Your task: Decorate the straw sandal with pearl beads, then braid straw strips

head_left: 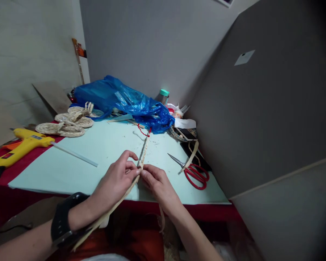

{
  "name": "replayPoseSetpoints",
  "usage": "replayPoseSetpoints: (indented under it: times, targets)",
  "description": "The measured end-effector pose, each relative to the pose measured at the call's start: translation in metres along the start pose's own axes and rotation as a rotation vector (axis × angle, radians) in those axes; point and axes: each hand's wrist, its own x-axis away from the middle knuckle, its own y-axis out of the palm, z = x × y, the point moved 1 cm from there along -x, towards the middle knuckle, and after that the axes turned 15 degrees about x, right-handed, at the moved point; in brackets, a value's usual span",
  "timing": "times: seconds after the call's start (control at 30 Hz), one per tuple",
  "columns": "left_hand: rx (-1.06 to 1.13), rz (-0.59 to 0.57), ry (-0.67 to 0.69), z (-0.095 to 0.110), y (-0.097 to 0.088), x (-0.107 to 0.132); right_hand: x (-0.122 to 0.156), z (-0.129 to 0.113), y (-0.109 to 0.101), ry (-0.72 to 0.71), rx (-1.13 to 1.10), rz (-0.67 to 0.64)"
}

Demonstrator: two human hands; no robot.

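Both my hands meet over the near edge of a pale green board (103, 148). My left hand (115, 183), with a black watch on the wrist, pinches a long tan fibre strip (142, 154) that runs from the board's middle down under my forearm. My right hand (157, 183) pinches the same strip just to the right of my left fingers; a thin loose end hangs below it. Both hands are closed on the strip.
Red-handled scissors (195, 174) lie right of my hands. A yellow glue gun (20, 146) with a glue stick (74, 154) sits at the left. Coiled straw rounds (66, 123), a blue plastic bag (125, 103), a green-capped jar (163, 96) and a phone (187, 134) are behind. Grey panels (260, 108) wall the right side.
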Motion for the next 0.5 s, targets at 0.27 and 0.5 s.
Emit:
replayPoseSetpoints:
  times: [0.27,0.5]
  targets:
    - [-0.628,-0.088,0.137,0.015,0.001,0.007,0.002,-0.002,0.008,0.035,-0.013,0.153]
    - [-0.892,0.019,0.429,0.009,0.007,0.017,0.002,-0.006,0.011,0.023,-0.165,0.153]
